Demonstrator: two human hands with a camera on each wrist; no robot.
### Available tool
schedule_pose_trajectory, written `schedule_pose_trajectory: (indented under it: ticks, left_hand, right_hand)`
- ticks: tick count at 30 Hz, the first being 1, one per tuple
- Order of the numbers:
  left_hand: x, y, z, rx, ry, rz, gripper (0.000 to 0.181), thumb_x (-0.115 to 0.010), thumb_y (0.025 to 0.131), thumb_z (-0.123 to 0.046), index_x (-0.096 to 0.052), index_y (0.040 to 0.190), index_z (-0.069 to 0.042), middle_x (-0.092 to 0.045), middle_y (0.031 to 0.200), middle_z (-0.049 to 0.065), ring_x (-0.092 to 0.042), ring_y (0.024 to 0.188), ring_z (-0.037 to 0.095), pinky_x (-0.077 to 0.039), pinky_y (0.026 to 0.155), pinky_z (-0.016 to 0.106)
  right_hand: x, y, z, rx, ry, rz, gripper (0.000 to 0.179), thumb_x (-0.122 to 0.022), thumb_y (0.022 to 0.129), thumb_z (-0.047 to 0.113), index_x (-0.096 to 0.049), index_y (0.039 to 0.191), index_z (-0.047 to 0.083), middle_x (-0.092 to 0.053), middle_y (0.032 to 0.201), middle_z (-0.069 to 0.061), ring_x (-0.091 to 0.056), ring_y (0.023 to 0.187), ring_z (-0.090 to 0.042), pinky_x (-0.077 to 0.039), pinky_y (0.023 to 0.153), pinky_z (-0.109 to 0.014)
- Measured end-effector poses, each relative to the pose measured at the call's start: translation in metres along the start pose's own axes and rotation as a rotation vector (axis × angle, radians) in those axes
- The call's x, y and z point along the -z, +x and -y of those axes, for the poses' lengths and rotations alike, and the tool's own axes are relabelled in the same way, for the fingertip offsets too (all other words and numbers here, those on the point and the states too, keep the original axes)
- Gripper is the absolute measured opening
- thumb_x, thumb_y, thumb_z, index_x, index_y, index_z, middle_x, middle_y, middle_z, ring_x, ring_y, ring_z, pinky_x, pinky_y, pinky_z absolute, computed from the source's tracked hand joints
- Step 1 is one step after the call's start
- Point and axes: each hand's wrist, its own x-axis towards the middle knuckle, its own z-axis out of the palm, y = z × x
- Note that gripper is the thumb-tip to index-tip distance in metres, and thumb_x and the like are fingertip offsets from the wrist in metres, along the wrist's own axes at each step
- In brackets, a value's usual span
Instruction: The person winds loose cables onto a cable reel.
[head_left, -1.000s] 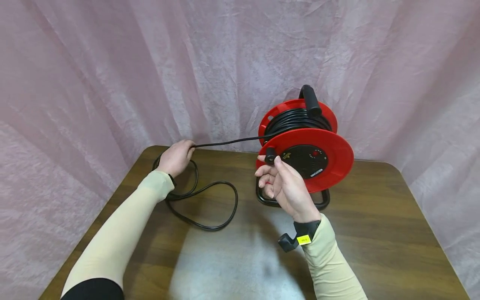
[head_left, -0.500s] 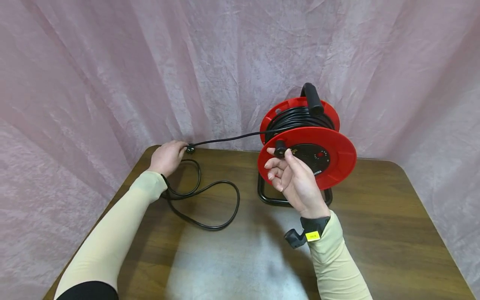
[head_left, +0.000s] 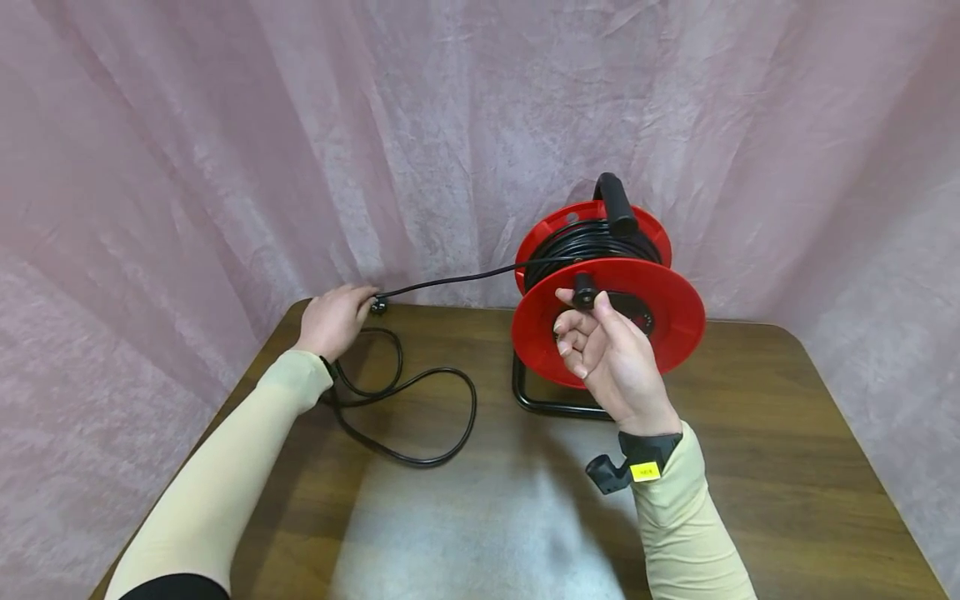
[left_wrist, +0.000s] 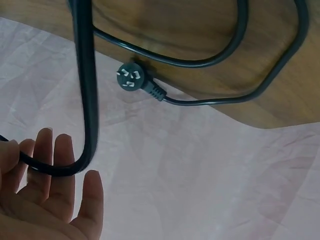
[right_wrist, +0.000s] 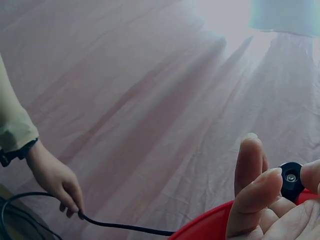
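A red cable reel (head_left: 536,342) stands on a black tube frame (head_left: 555,407), black cable wound on its drum (head_left: 592,242). My right hand (head_left: 621,367) pinches the black crank knob (head_left: 584,292) between thumb and index finger. The other fingers curl loosely below it. At the far left, my left hand (head_left: 333,321) holds the black cable (head_left: 465,277), which runs from there up to the reel. In the left wrist view the cable passes between the thumb and fingers (left_wrist: 62,185). Its pronged plug (left_wrist: 131,76) lies near the table edge, beside that hand.
Loose cable loops (head_left: 471,408) lie on the brown wooden table (head_left: 765,467) in front of the left hand. A pink curtain (head_left: 420,125) hangs close behind the table and along both sides. A black carry handle (head_left: 617,204) tops the reel.
My right hand has moved right with the crank knob, and the reel's front disc has turned clockwise. My left hand has shifted slightly left, and the plug now shows beside it.
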Motion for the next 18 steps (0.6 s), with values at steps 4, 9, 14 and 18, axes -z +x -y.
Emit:
schedule_pose_trajectory:
  ticks: [4,9,14,18]
  left_hand:
    - [0.000,-0.002,0.005,-0.001,-0.010,-0.003,0.037,-0.052,0.110,-0.026,-0.061,0.144,-0.015,-0.065,0.131,0.014,-0.064,0.112,0.037,-0.050,0.085,0.058]
    - [0.002,-0.004,0.006,0.046,-0.052,0.032,0.039,-0.048,0.111,-0.028,-0.059,0.145,-0.014,-0.061,0.139,0.016,-0.062,0.118,0.038,-0.051,0.087,0.059]
    - [0.005,-0.006,0.001,0.062,-0.083,0.057,0.040,-0.047,0.111,-0.030,-0.058,0.146,-0.015,-0.059,0.143,0.016,-0.060,0.121,0.039,-0.050,0.089,0.060]
    - [0.005,-0.006,-0.003,0.045,-0.078,0.055,0.040,-0.047,0.111,-0.031,-0.057,0.147,-0.016,-0.061,0.140,0.015,-0.063,0.117,0.038,-0.052,0.084,0.058]
  right_hand:
    - [0.005,-0.001,0.005,0.018,0.052,0.029,0.042,-0.036,0.113,0.030,-0.052,0.138,0.000,-0.067,0.095,-0.009,-0.060,0.073,-0.018,-0.047,0.053,-0.021]
    - [0.014,-0.006,0.014,0.036,0.142,0.060,0.042,-0.035,0.113,0.028,-0.049,0.139,-0.003,-0.066,0.096,-0.013,-0.062,0.074,-0.020,-0.050,0.054,-0.023]
    - [0.023,-0.012,0.021,0.043,0.156,0.062,0.042,-0.034,0.114,0.026,-0.049,0.138,-0.004,-0.065,0.097,-0.014,-0.063,0.075,-0.021,-0.051,0.055,-0.023]
    - [0.026,-0.014,0.025,0.058,0.141,0.042,0.043,-0.035,0.113,0.027,-0.050,0.138,-0.005,-0.067,0.098,-0.015,-0.064,0.076,-0.022,-0.051,0.054,-0.023]
